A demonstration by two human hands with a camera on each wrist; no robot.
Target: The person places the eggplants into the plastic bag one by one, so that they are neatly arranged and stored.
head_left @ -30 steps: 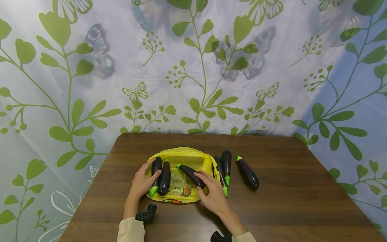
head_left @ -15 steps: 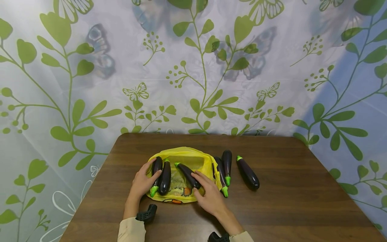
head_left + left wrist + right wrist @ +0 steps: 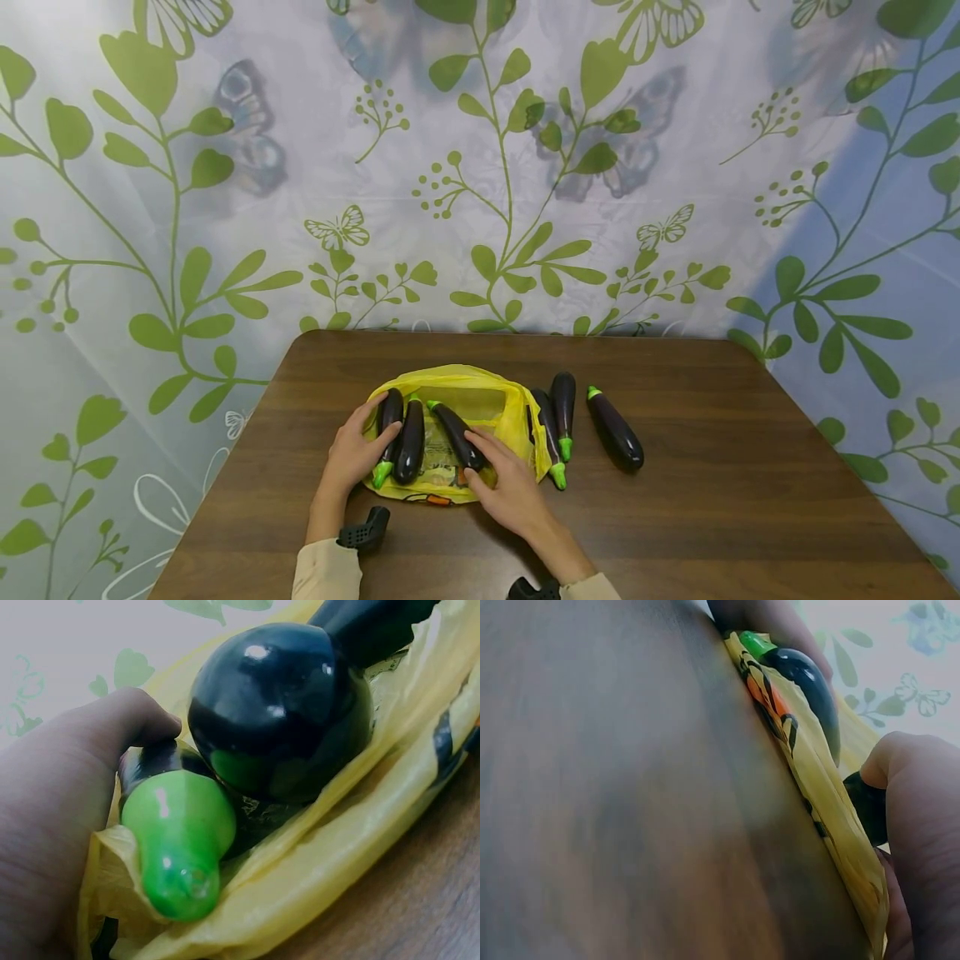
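Leftward shift of your right hand (image 3: 506,487) since the earlier frame has brought its eggplant (image 3: 453,429) closer to the pair on the left, while your left hand (image 3: 358,446) stays put. You pinch that eggplant's near end between right thumb and fingers, its green tip pointing away from you, inside the open mouth of the yellow bag (image 3: 517,408). Your left hand grips the outermost eggplant (image 3: 389,412) between thumb and fingers; the middle eggplant (image 3: 410,442) lies just beside it. The step in hand looks like packing eggplants side by side; the next move probably calls for laying this one down along the middle one, then easing the fingers out without dragging the thin film. Beyond the bag's right side, three loose eggplants (image 3: 615,429) lie on the counter (image 3: 712,500), the nearest one partly covered by the bag's edge. Your right fingertips are hard to make out: the right wrist view shows mostly blurred counter, thumb and a dark end. You cannot tell whether the dark patch on the bag's right wall is print.
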